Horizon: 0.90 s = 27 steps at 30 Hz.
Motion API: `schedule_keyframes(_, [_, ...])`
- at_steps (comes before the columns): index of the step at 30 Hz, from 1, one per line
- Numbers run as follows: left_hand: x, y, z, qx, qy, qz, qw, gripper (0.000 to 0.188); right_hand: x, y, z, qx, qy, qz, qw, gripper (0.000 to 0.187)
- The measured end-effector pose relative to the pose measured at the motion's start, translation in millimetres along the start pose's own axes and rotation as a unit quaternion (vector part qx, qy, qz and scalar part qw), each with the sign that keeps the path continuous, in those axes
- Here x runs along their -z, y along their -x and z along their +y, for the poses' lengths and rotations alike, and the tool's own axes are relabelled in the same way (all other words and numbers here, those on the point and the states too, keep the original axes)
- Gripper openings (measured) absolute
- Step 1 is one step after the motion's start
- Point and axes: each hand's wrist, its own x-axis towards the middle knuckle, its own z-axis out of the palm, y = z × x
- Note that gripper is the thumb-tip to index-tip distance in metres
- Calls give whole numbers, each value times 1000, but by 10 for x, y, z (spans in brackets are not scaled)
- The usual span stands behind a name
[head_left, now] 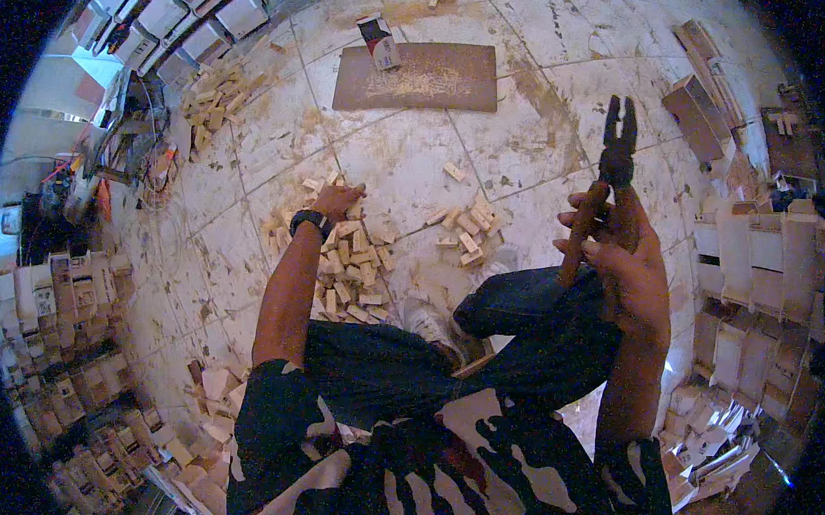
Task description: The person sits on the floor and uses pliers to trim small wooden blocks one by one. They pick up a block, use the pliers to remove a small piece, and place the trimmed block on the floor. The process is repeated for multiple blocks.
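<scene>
My left hand (339, 202), with a dark watch on its wrist, is down at the far end of a heap of small pale wooden blocks (357, 264). Its fingers curl round a block there, partly hidden under them. My right hand (626, 253) is raised at the right and wraps the brown handles of a pair of pliers (619, 142). The dark jaws point away from me, slightly apart, with nothing between them. A smaller group of wooden blocks (470, 228) lies on the floor between my hands.
A brown board (457, 80) with wood crumbs lies ahead on the tiled floor, a small box (378, 44) on it. More blocks (219, 93) are piled at the far left. Stacked cartons (762, 264) line the right side, more boxes (60, 307) the left. My crossed legs (381, 353) are close by.
</scene>
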Motion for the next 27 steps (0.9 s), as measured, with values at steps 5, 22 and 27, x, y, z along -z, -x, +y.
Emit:
schedule_keyframes(5, [670, 61, 774, -12, 577, 60, 815, 31, 17, 1, 98, 13, 74, -59, 995, 66])
schedule_keyframes(22, [1808, 762, 2600, 2, 895, 253, 367, 27, -373, 341, 1133, 25, 171, -154, 973, 73])
schedule_keyframes(27, [1677, 859, 2774, 87, 733, 325, 590, 29, -537, 506, 1207, 109, 298, -125, 940, 77])
